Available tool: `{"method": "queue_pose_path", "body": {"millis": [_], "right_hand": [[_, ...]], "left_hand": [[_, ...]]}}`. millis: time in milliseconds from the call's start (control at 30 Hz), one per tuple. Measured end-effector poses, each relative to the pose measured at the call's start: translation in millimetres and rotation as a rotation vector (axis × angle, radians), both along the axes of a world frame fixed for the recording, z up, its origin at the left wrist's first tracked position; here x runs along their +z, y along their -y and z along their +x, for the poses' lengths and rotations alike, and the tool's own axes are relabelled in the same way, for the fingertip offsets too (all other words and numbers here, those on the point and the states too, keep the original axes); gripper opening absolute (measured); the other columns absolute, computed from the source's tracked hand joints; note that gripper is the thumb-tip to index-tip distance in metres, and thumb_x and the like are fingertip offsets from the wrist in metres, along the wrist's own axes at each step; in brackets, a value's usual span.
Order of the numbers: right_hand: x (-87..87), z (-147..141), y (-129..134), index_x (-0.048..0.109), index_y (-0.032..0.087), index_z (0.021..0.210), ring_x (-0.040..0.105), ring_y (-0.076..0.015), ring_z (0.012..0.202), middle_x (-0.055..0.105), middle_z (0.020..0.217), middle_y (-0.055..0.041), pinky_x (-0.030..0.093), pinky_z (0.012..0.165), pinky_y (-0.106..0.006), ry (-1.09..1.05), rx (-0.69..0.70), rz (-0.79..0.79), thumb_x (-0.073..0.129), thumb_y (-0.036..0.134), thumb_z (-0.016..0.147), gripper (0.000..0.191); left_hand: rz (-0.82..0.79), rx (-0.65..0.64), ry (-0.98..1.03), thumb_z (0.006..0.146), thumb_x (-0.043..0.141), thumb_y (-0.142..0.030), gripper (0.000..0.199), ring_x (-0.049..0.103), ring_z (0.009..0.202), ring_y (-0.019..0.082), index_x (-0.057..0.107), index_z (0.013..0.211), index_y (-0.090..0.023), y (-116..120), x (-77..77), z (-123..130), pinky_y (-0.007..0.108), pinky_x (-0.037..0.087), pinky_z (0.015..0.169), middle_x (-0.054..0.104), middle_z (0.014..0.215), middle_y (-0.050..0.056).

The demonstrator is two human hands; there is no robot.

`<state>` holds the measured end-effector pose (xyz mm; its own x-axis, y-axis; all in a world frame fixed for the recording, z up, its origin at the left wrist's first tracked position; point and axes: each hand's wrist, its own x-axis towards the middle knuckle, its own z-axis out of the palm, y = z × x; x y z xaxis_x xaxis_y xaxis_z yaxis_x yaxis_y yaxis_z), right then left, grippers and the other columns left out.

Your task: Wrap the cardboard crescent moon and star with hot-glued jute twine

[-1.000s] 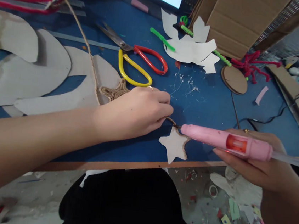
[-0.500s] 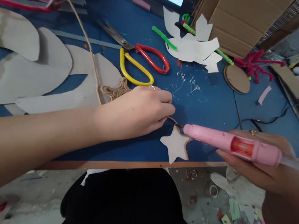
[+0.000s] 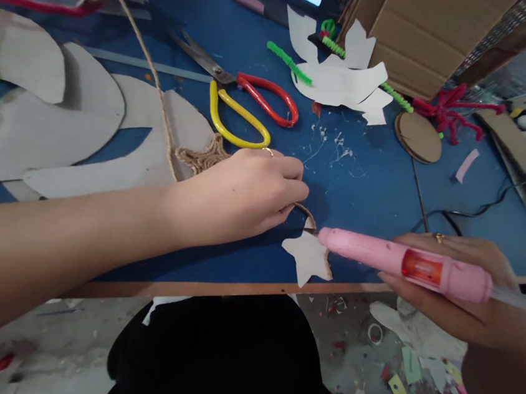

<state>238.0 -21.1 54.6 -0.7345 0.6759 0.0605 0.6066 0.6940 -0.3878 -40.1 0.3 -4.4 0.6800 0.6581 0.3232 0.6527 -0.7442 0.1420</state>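
Head view: two hands at a cardboard star (image 3: 304, 259)

The left hand (image 3: 239, 197) curls nearly closed, its fingertips seeming to pinch jute twine (image 3: 303, 209) at the star's edge, on a blue table (image 3: 376, 190). The right hand (image 3: 445, 291) wraps firmly around a pink hot glue gun (image 3: 401, 262), its nozzle touching the star's upper edge. Red-and-yellow-handled scissors (image 3: 248, 111) lie beyond the left hand.

The left forearm (image 3: 66, 233) reached across the blue worktable (image 3: 376, 196), ending in a palm-down, ringed left hand (image 3: 239, 194) with fingers curled inward. The right hand (image 3: 451, 286), also ringed, sat at the table's front edge, fingers curled closed.
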Motion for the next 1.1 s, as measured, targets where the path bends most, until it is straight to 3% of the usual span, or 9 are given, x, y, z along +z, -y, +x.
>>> {"method": "queue_pose_path", "body": {"millis": [233, 467, 667, 933, 1100], "right_hand": [[3.0, -0.4, 0.7, 0.052, 0.027, 0.076, 0.04, -0.0121, 0.043, 0.046, 0.054, 0.0046, 0.03, 0.042, -0.031, -0.002, -0.074, -0.016, 0.058, 0.025, 0.085, 0.011], [0.6, -0.7, -5.4, 0.045, 0.026, 0.071, 0.032, -0.0093, 0.039, 0.037, 0.051, 0.0069, 0.026, 0.038, -0.029, 0.011, -0.001, 0.028, 0.061, 0.023, 0.084, 0.021], [2.6, -1.8, -0.1, 0.043, 0.025, 0.071, 0.035, -0.0087, 0.043, 0.039, 0.054, 0.0072, 0.028, 0.041, -0.027, 0.038, -0.031, -0.004, 0.055, 0.025, 0.089, 0.021], [0.6, 1.8, -6.6, 0.043, 0.024, 0.075, 0.039, -0.0079, 0.043, 0.042, 0.056, 0.0071, 0.032, 0.042, -0.024, 0.076, 0.035, 0.129, 0.056, 0.025, 0.089, 0.02], [1.2, 1.8, -4.2, 0.041, 0.024, 0.07, 0.036, -0.0091, 0.042, 0.04, 0.054, 0.0065, 0.029, 0.041, -0.027, 0.058, 0.015, 0.027, 0.056, 0.024, 0.087, 0.023]], "left_hand": [[-0.009, 0.005, -0.007, 0.089, 0.044, -0.017, 0.026, 0.064, 0.076, 0.018, 0.07, 0.091, -0.019, 0.0, -0.1, 0.2, 0.029, 0.049, 0.066, 0.068, 0.093, 0.005], [0.003, -0.005, 0.017, 0.089, 0.047, -0.015, 0.023, 0.062, 0.074, 0.017, 0.069, 0.089, -0.018, 0.0, -0.5, -0.6, 0.029, 0.048, 0.065, 0.068, 0.091, 0.005], [0.01, -0.016, 0.017, 0.089, 0.047, -0.015, 0.023, 0.063, 0.075, 0.017, 0.07, 0.089, -0.017, -0.8, -1.4, -0.3, 0.028, 0.048, 0.063, 0.068, 0.091, 0.005], [0.025, -0.022, 0.024, 0.088, 0.049, -0.014, 0.021, 0.063, 0.074, 0.018, 0.07, 0.088, -0.017, -1.0, -1.1, -0.6, 0.028, 0.047, 0.062, 0.068, 0.091, 0.005], [0.018, -0.018, 0.023, 0.088, 0.048, -0.014, 0.023, 0.063, 0.075, 0.017, 0.07, 0.089, -0.017, -0.4, -0.6, -1.1, 0.027, 0.047, 0.062, 0.068, 0.091, 0.005]]}}
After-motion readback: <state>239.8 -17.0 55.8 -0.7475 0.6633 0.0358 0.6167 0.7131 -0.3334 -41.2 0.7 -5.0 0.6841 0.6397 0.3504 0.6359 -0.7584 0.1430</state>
